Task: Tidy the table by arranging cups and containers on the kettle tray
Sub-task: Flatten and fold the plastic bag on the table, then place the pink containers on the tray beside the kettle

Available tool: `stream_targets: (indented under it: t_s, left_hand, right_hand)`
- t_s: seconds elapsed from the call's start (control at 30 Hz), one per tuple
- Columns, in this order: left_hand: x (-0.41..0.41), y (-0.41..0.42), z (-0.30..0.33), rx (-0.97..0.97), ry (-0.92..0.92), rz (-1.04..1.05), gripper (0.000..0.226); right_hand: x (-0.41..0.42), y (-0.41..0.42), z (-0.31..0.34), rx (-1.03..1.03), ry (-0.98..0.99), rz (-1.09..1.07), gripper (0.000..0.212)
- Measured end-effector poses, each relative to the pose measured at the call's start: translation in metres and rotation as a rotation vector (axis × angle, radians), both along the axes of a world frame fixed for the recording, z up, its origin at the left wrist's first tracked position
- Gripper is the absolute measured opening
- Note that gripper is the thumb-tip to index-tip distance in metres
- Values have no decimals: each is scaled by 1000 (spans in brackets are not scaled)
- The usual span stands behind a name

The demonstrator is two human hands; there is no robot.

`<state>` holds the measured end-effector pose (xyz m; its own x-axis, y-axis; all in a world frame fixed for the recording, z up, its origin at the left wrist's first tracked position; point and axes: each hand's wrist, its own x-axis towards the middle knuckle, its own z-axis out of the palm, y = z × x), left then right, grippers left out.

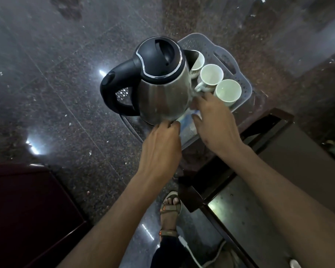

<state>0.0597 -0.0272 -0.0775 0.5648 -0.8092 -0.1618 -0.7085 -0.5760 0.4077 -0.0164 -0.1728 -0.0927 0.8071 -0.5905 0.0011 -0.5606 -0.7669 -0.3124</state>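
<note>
Left hand (161, 144) fingers curled touching kettle (162, 93) base, right hand (215, 120) fingers spread beside it, holding nothing

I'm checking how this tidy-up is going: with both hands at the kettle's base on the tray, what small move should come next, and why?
Probably the right hand should settle the pale container beside the kettle. The left hand touches the kettle's base, and three cups already stand in a row on the tray.
</note>
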Motion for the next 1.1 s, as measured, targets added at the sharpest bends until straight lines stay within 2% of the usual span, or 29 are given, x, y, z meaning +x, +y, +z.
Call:
stream_targets:
  t_s: [0.13,0.27,0.47,0.6,0.7,0.8,0.87,0.97,1.1]
  left_hand:
    - [5,-14,-18,76,118,-54,32]
    - [4,-19,-29,123,143,-70,48]
    - [4,-20,-31,134,179,-68,59]
    - [-3,-22,-20,86,186,-72,48]
    - [-10,-21,-13,89,68,-30,31]
    - [-29,-19,-5,23,-91,-6,26]
    - [-60,-23,9,-140,-46,-5,32]
    - [-131,-37,18,-216,56,-101,35]
    - [-228,-49,4,-70,185,-336,39]
  right_hand:
    - [-1,6,-6,115,158,34,27]
    - [6,6,-5,100,255,22,29]
    - [7,6,-4,82,323,-60,40]
    - [0,5,2,57,271,-6,38]
    - [-21,11,7,-61,66,9,31]
    - [-64,28,7,-43,-166,-89,40]
    - [-116,39,-2,-2,-228,-183,43]
    - [-218,54,-25,130,-86,-414,47]
    - [-345,86,-48,236,74,-746,54]
